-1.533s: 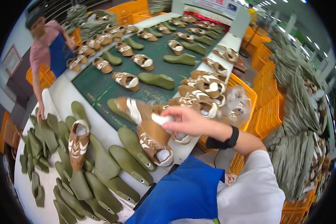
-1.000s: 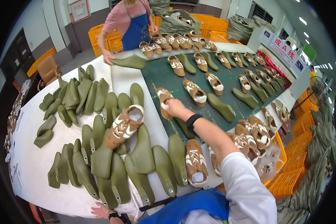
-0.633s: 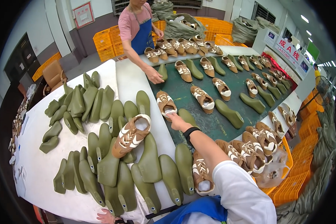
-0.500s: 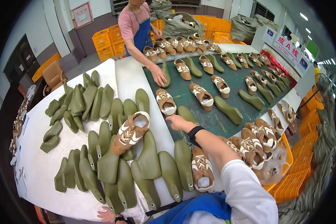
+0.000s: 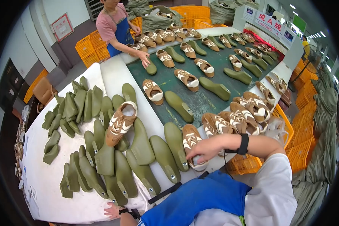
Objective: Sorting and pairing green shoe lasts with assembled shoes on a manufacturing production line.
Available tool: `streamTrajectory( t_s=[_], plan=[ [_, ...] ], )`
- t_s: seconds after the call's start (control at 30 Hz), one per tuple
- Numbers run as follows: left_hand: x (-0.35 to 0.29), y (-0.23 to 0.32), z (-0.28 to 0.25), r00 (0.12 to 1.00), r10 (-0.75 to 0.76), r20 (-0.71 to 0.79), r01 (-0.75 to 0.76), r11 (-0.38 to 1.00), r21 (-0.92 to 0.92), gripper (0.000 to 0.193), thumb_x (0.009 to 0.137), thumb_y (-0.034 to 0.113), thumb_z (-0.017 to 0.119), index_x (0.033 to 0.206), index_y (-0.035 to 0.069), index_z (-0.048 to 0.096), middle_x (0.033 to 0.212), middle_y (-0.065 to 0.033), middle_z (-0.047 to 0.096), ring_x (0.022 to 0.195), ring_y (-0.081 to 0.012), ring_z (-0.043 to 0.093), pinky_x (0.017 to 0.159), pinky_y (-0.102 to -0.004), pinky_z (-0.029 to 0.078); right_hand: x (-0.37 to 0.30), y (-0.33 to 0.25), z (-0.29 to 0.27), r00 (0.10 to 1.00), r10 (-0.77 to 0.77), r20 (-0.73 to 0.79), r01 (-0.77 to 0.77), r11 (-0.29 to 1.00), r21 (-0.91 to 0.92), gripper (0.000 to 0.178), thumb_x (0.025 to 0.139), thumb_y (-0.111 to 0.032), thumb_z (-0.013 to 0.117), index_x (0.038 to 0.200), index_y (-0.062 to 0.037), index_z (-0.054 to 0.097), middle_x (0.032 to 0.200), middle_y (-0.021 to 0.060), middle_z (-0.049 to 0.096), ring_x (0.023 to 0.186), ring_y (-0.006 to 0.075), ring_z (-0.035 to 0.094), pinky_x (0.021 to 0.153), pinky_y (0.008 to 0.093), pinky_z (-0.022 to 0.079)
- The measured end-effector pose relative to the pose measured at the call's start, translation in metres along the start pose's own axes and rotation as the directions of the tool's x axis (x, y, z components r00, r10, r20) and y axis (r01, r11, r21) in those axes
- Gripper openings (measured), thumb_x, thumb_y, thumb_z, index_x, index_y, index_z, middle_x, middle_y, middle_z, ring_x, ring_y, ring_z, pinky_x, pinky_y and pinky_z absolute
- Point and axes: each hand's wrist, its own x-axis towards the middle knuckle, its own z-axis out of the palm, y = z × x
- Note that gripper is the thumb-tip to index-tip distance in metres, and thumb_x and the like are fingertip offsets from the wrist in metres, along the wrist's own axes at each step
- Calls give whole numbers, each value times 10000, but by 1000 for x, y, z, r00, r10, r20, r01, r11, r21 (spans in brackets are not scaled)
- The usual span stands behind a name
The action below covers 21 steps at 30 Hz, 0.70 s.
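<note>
My right hand (image 5: pixel 207 148) is at the heel end of a brown sneaker with white stripes (image 5: pixel 191 136), at the near edge of the white work surface. Its fingers curl over the shoe's opening, hiding part of it. My left hand (image 5: pixel 112 211) rests open with fingers spread on the white cloth at the near edge. Between the hands lie several green shoe lasts (image 5: pixel 164 158). Another brown sneaker (image 5: pixel 121 124) sits on top of the lasts. On the green conveyor belt (image 5: pixel 160 115) nearby are a green last (image 5: pixel 179 106) and a brown sneaker (image 5: pixel 153 91).
Across the belt a person in a blue apron (image 5: pixel 120 35) touches a green last (image 5: pixel 151 67). More brown sneakers (image 5: pixel 237 118) crowd the belt's near right side, above orange crates (image 5: pixel 245 164). A heap of lasts (image 5: pixel 69 107) lies at left. A fan (image 5: pixel 312 60) stands far right.
My right hand has left the sneaker at the belt's left end and come back to the one at the near edge. The view has shifted; my left hand stays on the cloth.
</note>
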Motion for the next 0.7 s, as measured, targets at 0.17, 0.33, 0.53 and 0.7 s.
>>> streamTrajectory(
  t_s=[0.17,0.33,0.53,0.7],
  plan=[
    [16,-25,38,996,80,-32,-76,993,95,585,865,488,340,1260,59,385,1339,-86,352,1289,-270,227,1033,-444,182,-15,16,91,951,290,-106,-306,931,-200,508,784,-243,576,1238,-83,416,1035,175,564,909,335,566,774,407,457],
    [22,-18,65,979,197,-44,-188,970,155,585,863,489,342,1261,62,387,1343,-86,347,1289,-272,227,1032,-446,185,-10,18,120,847,397,-353,-435,900,-30,439,784,-245,575,1192,-130,462,983,151,583,840,320,588,709,416,478],
    [-11,31,105,896,445,-10,-435,880,194,585,861,490,345,1262,66,389,1347,-87,341,1289,-275,227,1031,-449,188,-13,18,126,745,555,-369,-588,808,27,315,777,-244,585,1064,-125,533,923,140,589,805,312,593,657,426,476],
    [-52,71,135,749,662,39,-651,723,230,585,860,491,347,1263,69,390,1351,-88,336,1288,-277,227,1030,-451,190,-30,13,125,557,458,-693,-553,827,101,266,740,-169,573,996,-101,553,860,123,583,794,308,590,645,411,467]
  ],
)
